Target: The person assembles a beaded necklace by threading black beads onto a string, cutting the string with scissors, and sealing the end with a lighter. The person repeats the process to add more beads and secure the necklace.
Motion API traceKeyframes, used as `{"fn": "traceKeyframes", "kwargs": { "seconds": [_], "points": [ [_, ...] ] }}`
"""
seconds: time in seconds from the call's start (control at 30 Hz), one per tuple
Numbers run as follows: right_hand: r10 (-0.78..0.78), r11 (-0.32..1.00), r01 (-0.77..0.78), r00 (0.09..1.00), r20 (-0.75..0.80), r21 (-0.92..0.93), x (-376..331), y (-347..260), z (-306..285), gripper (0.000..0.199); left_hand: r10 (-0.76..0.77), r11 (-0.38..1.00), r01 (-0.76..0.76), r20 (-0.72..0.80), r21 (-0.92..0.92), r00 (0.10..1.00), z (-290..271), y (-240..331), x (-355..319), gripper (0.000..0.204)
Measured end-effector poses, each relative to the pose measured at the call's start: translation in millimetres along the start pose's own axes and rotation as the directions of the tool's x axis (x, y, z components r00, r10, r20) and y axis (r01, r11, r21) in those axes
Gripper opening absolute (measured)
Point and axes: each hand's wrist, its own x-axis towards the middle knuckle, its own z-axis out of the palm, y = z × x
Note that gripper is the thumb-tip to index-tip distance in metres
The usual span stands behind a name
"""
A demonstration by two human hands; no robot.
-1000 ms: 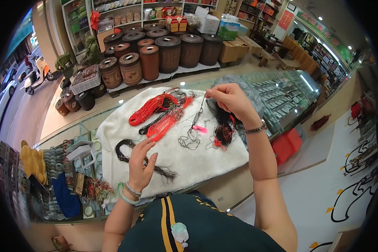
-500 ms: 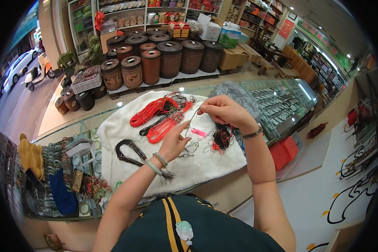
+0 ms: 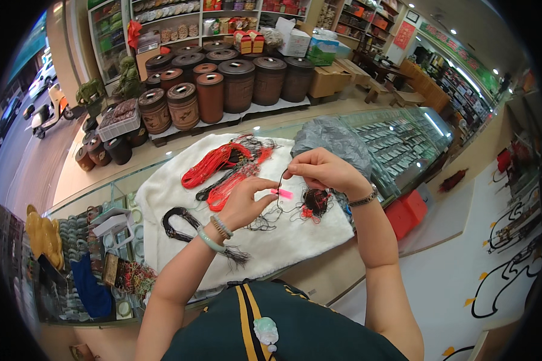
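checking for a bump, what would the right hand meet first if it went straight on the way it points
Likely the left hand, close ahead of the right hand; depth is unclear.

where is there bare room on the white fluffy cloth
The widest free patch on the white fluffy cloth is its near right part, below the tangled black and red cords. A smaller one lies left of the red cord bundle, above the looped black cord bundle. The middle is crowded: left hand, right hand, small pink rectangular piece.
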Motion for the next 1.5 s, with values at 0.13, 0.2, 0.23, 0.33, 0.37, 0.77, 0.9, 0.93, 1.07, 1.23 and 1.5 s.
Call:
{"fn": "traceKeyframes", "kwargs": {
  "seconds": [0.13,0.2,0.23,0.33,0.37,0.77,0.9,0.93,1.07,1.23,1.5],
  "points": [
    [-0.003,1.000,0.003,1.000,-0.004,-0.016,2,3,-4,0.030,-0.209,0.958,0.222,0.087,-0.180,0.974,-2,-3,-5,0.019],
    [0.012,1.000,-0.012,0.999,-0.038,-0.010,4,9,-7,0.030,-0.344,0.823,0.397,0.199,-0.406,0.918,-6,-5,-11,0.017],
    [0.023,1.000,-0.023,0.998,-0.058,-0.007,6,14,-8,0.030,-0.314,0.792,0.371,0.199,-0.485,0.928,-8,-5,-15,0.016],
    [0.000,0.998,0.007,0.995,-0.099,0.068,11,29,-6,0.031,-0.341,0.656,0.428,0.262,-0.622,0.903,-17,-2,-25,0.013],
    [0.007,0.996,0.004,0.994,-0.112,0.094,12,33,-5,0.030,-0.350,0.622,0.458,0.298,-0.635,0.888,-19,1,-28,0.013],
    [-0.022,0.948,0.043,0.997,-0.069,0.315,10,40,3,0.029,-0.493,0.482,0.515,0.266,-0.709,0.828,-23,33,-32,0.030],
    [-0.013,0.940,0.034,0.998,-0.063,0.341,10,37,6,0.027,-0.526,0.493,0.576,0.304,-0.652,0.795,-20,35,-33,0.033],
    [-0.010,0.935,0.031,0.998,-0.061,0.353,10,37,7,0.027,-0.534,0.507,0.576,0.291,-0.642,0.794,-18,36,-33,0.032],
    [-0.020,0.930,0.033,0.999,-0.040,0.365,8,34,9,0.027,-0.514,0.497,0.614,0.362,-0.613,0.778,-20,40,-31,0.029],
    [-0.033,0.928,0.039,0.999,-0.022,0.371,6,31,13,0.028,-0.453,0.423,0.648,0.472,-0.633,0.756,-22,42,-34,0.026],
    [-0.028,0.923,0.035,0.999,-0.025,0.383,5,30,19,0.027,-0.391,0.238,0.655,0.547,-0.717,0.741,-25,39,-36,0.022]
  ]
}}
